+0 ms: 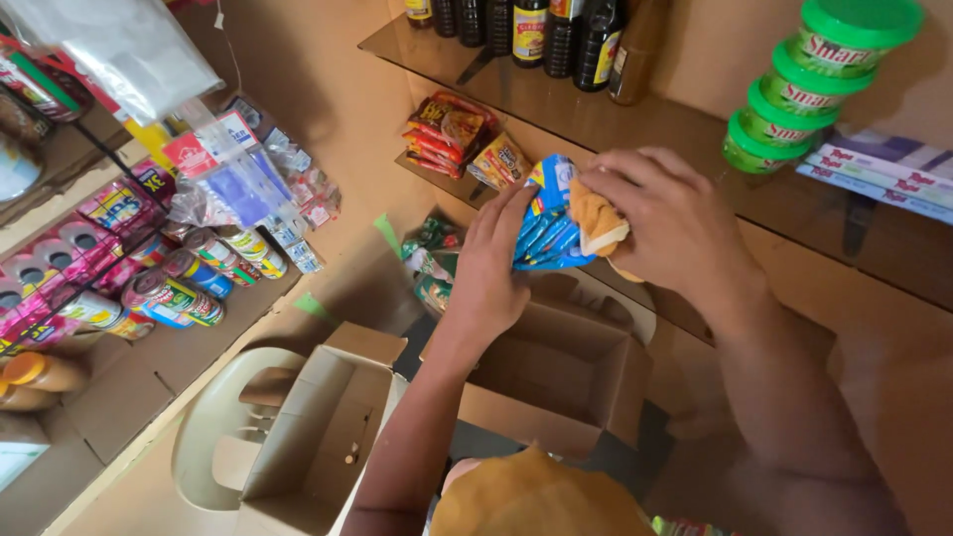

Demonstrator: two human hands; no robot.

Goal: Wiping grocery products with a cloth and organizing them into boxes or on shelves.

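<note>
The left hand (486, 268) lies flat against the near side of a stack of blue plastic snack packets (546, 223), its fingers together and stretched along the packets' edge, thumb tucked under. The right hand (675, 223) curls over the far side of the same stack, fingers bent and clamped on a small orange cloth (599, 223) that is pressed against the packets' top. The stack sits between the two palms, held in the air just in front of a glass shelf (645, 124). Just beyond the left fingertips, on a lower shelf, lie red and yellow foil sachets (457, 134). Past the right knuckles stands a leaning stack of round green-lidded tubs (814, 84), and further back a row of dark glass bottles (536, 30). Below both wrists sits an open brown cardboard box (556, 382), with a second open cardboard carton (318, 437) resting on a pale plastic stool (213, 437). Well off to the left fingers' outer side, colourful tins (184, 293) lie on a wooden shelf.
</note>
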